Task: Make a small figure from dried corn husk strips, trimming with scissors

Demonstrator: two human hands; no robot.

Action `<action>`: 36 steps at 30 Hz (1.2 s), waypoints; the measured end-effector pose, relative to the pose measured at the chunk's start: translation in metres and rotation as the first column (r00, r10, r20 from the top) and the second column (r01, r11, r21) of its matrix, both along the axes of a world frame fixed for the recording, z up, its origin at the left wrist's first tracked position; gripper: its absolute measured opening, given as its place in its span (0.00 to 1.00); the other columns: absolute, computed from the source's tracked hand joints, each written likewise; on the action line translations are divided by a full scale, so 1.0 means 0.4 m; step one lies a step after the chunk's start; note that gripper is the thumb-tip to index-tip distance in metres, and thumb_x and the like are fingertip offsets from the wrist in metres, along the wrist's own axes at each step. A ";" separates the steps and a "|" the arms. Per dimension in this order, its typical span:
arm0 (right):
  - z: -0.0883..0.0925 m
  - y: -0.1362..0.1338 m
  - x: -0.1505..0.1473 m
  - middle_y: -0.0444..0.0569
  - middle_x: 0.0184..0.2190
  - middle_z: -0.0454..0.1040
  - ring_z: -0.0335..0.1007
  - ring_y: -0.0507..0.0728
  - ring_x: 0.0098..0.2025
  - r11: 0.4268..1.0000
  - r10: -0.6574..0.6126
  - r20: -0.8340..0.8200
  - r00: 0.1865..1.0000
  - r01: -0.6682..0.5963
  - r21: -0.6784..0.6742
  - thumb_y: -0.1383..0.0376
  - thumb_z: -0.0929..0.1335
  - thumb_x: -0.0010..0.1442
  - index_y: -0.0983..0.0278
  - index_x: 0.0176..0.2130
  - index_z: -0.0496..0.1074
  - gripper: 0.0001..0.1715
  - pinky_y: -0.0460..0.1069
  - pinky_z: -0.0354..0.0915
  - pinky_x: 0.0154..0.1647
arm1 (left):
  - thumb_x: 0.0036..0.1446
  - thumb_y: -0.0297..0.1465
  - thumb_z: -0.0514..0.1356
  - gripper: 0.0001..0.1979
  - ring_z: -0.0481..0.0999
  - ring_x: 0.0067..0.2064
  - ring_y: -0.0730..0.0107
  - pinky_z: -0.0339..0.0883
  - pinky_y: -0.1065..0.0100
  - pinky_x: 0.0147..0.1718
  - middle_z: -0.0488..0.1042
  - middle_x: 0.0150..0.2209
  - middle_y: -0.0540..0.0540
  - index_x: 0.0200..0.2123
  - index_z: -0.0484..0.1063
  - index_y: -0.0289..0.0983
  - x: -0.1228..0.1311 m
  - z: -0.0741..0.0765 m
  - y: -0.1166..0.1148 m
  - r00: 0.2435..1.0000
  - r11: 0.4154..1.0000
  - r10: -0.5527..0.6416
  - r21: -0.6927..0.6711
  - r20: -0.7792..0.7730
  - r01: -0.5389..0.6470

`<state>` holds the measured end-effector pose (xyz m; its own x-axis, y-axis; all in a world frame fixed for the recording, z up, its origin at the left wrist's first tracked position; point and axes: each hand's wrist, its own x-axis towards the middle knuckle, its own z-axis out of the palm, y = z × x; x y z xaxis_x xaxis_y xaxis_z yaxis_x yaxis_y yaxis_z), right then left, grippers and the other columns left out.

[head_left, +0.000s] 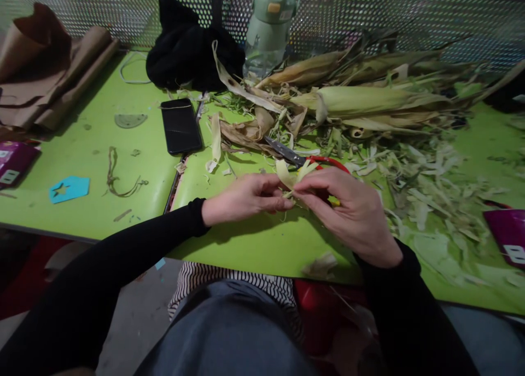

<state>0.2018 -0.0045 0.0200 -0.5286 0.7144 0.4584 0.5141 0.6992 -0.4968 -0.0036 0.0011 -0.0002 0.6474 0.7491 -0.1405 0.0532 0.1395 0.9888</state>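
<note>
Between my two hands, just above the green table (246, 244), is a pale corn husk strip (286, 173) with its ends sticking up. My left hand (250, 198) pinches it from the left between thumb and fingers. From the right, my right hand (348, 209) pinches the same strip with thumb and forefinger. Scissors (289, 152) with red handles lie right behind my hands, their handles partly hidden by the right one. A heap of dried corn husks (361, 102) spreads behind the scissors. Shredded husk pieces (435, 195) are scattered to the right of my right hand.
A black phone (181, 125) lies left of the husks. At the back stand a green bottle (268, 31) and a black cloth bundle (192, 53). Brown paper (57, 75), a blue tag (69, 190) and twisted twine (117, 179) are on the left. A purple packet (506, 233) lies far right.
</note>
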 end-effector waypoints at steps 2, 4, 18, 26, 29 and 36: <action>0.002 -0.002 0.004 0.44 0.33 0.76 0.73 0.55 0.33 0.998 -0.016 -0.032 0.999 0.014 -0.058 0.69 0.69 0.63 0.57 0.37 0.72 0.05 0.50 0.67 0.33 | 0.57 0.28 0.63 0.09 0.71 0.32 0.75 0.64 0.71 0.34 0.73 0.31 0.52 0.42 0.71 0.33 -0.001 0.002 0.002 1.000 1.000 -0.017 0.017 0.008 0.017; 0.005 -0.004 0.008 0.43 0.31 0.74 0.68 0.53 0.28 0.993 -0.041 -0.034 0.999 0.037 -0.114 0.68 0.69 0.61 0.58 0.37 0.71 0.05 0.49 0.63 0.27 | 0.57 0.24 0.62 0.09 0.72 0.34 0.76 0.65 0.71 0.36 0.74 0.32 0.51 0.42 0.71 0.33 -0.003 0.005 0.005 1.000 0.998 -0.023 0.058 -0.007 0.024; 0.004 -0.009 -0.004 0.43 0.28 0.72 0.64 0.51 0.25 0.951 -0.090 -0.009 0.996 0.083 -0.298 0.62 0.70 0.61 0.60 0.35 0.70 0.05 0.48 0.59 0.24 | 0.64 0.35 0.60 0.11 0.72 0.34 0.73 0.63 0.71 0.36 0.76 0.33 0.49 0.42 0.74 0.33 -0.006 -0.004 0.002 0.982 0.941 0.048 0.339 -0.181 0.016; 0.005 -0.006 -0.003 0.49 0.42 0.77 0.74 0.62 0.45 0.994 -0.105 0.002 0.994 0.105 -0.040 0.63 0.70 0.64 0.54 0.39 0.77 0.04 0.59 0.70 0.44 | 0.61 0.40 0.62 0.14 0.68 0.31 0.76 0.62 0.71 0.32 0.69 0.29 0.51 0.36 0.71 0.33 0.003 0.000 -0.003 0.998 0.997 0.065 0.047 -0.008 -0.065; 0.007 -0.006 -0.002 0.51 0.45 0.76 0.74 0.61 0.43 0.976 -0.212 -0.038 0.976 0.214 0.033 0.62 0.70 0.64 0.52 0.45 0.78 0.09 0.57 0.71 0.38 | 0.61 0.36 0.62 0.11 0.69 0.32 0.76 0.64 0.70 0.35 0.71 0.30 0.50 0.35 0.70 0.32 0.002 0.004 -0.003 0.997 0.997 0.079 -0.006 0.028 -0.079; 0.001 0.001 -0.005 0.49 0.38 0.78 0.75 0.62 0.43 0.994 -0.110 -0.023 0.994 0.110 0.009 0.64 0.70 0.64 0.55 0.40 0.79 0.06 0.60 0.70 0.46 | 0.59 0.34 0.63 0.11 0.66 0.30 0.78 0.61 0.71 0.33 0.69 0.29 0.52 0.38 0.72 0.30 0.002 0.014 -0.010 0.996 0.996 0.088 -0.021 0.004 -0.088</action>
<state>0.2000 -0.0043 0.0203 -0.4366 0.7627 0.4771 0.5770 0.6443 -0.5019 -0.0027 -0.0028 0.0053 0.5796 0.8003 -0.1533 0.0344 0.1639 0.9859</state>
